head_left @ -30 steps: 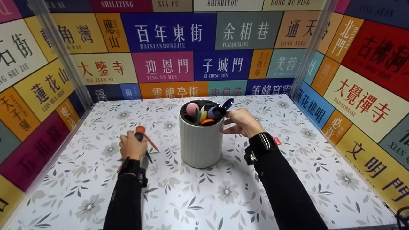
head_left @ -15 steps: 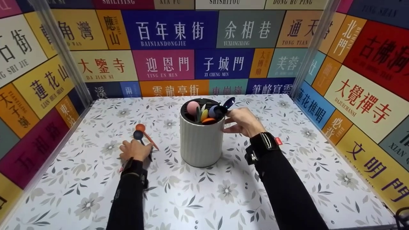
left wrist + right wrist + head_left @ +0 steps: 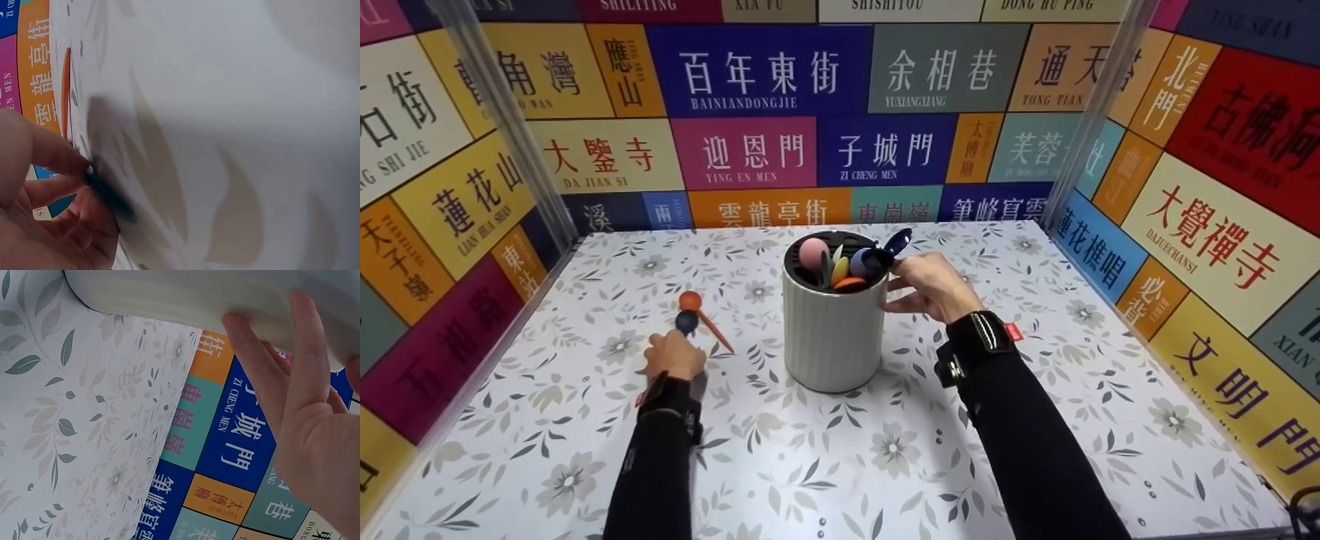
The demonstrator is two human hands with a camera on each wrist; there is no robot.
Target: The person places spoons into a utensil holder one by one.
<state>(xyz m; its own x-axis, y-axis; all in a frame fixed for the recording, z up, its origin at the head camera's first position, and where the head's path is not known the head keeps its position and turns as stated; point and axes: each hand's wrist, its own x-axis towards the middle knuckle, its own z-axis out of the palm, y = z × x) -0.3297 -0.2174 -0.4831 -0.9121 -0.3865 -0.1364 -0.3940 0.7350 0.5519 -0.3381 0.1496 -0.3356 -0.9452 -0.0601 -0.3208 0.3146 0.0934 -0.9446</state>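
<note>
My left hand (image 3: 675,356) is low over the left of the table, just in front of a dark blue round-headed utensil (image 3: 686,322). Thumb and finger pinch its slim blue handle (image 3: 109,194) close to the tabletop, as the left wrist view shows. Behind it lies an orange utensil (image 3: 690,301) with a thin pointed handle. A white ribbed holder (image 3: 832,341) with a black slotted top stands at the centre. My right hand (image 3: 934,285) touches its right side near the rim; two nearly straight fingers (image 3: 308,343) rest against the wall in the right wrist view.
Several utensils stand in the holder: a pink round one (image 3: 813,254), a yellow one (image 3: 839,271), an orange one (image 3: 850,284) and a dark blue spoon (image 3: 897,241) beside my right hand. Sign-printed panels (image 3: 757,75) enclose the flower-patterned table (image 3: 780,465).
My left hand has drawn back toward me from over the dark blue head, which now shows, and its fingers have come to the handle. My right hand stays at the holder.
</note>
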